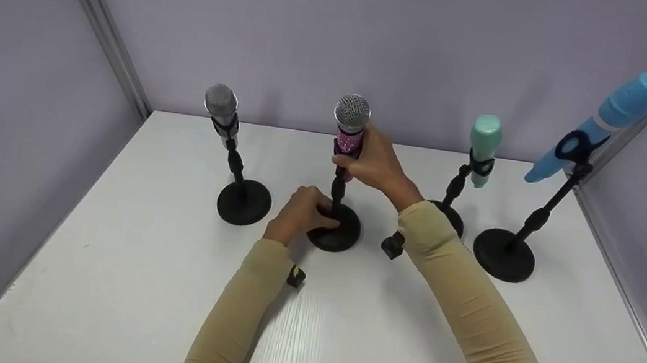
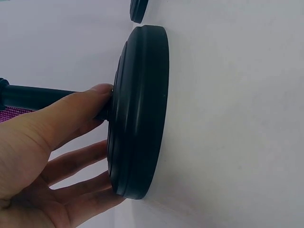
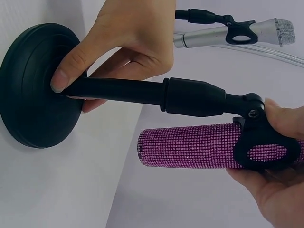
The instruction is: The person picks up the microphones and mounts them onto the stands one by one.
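Note:
A microphone with a silver mesh head and a pink, rhinestone-studded handle (image 3: 187, 147) sits in the clip of a black desk microphone stand (image 1: 340, 241). My right hand (image 1: 377, 162) grips the microphone around the clip (image 3: 266, 156), thumb on one side and fingers beneath. Low on the same stand, my left hand (image 1: 299, 214) holds the foot of the pole, its thumb (image 2: 85, 102) against the pole where it meets the round base (image 2: 142, 114). The other left fingers spread along the base's upper face. The base stands on the white table.
To the left stands a silver microphone (image 1: 221, 102) on a similar stand. On the right are a mint-green microphone (image 1: 486, 134) and a larger blue one (image 1: 631, 100), each on a black stand. The right forearm partly covers the mint one's base. Grey-lilac panels (image 1: 318, 31) enclose the table.

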Motion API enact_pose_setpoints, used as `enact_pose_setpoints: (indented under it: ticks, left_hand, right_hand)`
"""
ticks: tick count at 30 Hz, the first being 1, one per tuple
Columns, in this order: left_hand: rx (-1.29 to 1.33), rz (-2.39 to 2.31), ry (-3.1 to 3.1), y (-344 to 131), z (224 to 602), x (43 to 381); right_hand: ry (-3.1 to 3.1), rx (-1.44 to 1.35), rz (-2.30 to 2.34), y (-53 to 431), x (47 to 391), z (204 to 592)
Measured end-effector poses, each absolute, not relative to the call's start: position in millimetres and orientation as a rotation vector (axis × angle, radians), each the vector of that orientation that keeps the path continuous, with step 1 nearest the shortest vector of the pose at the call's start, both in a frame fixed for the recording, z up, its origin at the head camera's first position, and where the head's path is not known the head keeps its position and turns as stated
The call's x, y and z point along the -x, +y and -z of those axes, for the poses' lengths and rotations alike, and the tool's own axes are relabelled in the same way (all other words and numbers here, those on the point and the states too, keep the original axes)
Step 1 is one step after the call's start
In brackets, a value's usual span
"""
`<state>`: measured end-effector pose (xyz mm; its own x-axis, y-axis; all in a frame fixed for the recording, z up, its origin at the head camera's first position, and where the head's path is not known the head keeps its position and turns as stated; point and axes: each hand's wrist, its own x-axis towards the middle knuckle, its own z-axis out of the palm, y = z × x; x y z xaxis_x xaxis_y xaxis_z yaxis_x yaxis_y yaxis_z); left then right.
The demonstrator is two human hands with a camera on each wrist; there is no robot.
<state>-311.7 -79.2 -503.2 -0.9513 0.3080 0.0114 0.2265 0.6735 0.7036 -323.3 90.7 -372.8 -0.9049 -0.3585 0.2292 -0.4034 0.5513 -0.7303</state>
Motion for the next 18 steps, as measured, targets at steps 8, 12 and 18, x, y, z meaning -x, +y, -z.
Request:
enact_pose_setpoints:
  ticks: [8,12,18]
  left_hand:
    - [-0.451,-1.149,2.785,-83.7,503.9,310.5]
    - [-0.45,-1.139,2.789,-84.6,504.5,310.5]
    - [-0.453,-1.136,2.794,-83.6,503.6,310.7]
  right_hand:
    - [-2.71,-0.66,-1.34,86.5,323.6,377.5]
    - [-2.712,-0.665,-1.351,86.3,324.6,378.7]
    - [-2.69,-0.7,-1.362,90.4,326.0,382.0]
